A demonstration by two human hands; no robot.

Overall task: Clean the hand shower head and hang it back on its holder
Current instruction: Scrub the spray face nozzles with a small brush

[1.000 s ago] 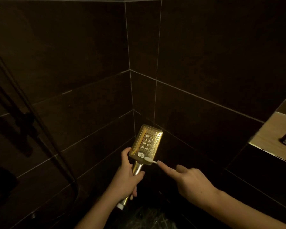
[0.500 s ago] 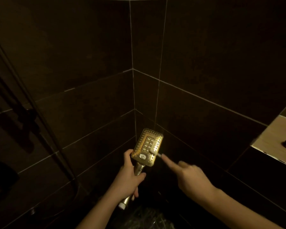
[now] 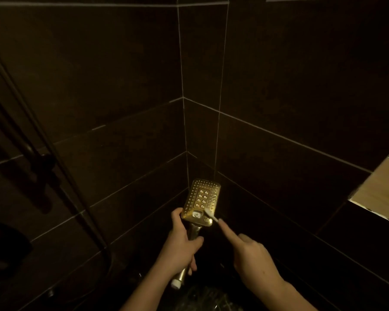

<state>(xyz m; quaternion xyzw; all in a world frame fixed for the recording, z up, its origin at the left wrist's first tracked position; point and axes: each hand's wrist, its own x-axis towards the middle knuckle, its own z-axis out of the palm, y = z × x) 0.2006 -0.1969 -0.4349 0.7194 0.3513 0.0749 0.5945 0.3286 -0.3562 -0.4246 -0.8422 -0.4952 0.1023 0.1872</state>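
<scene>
Shower head [image 3: 202, 202] rises just above left hand's [image 3: 179, 245] grip on its handle.

Shower head [image 3: 202, 202] glossy gold metal; wall tiles [image 3: 301, 86] dark, matt.

No legible txt, labels or nos. anywhere; too dim to read.

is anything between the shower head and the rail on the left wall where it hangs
Nothing visible does. The left hand grips the shower head by its handle near the corner, the right hand holds a small brush on its face, and only open space lies toward the rail. The holder itself is too dark to pick out.
</scene>
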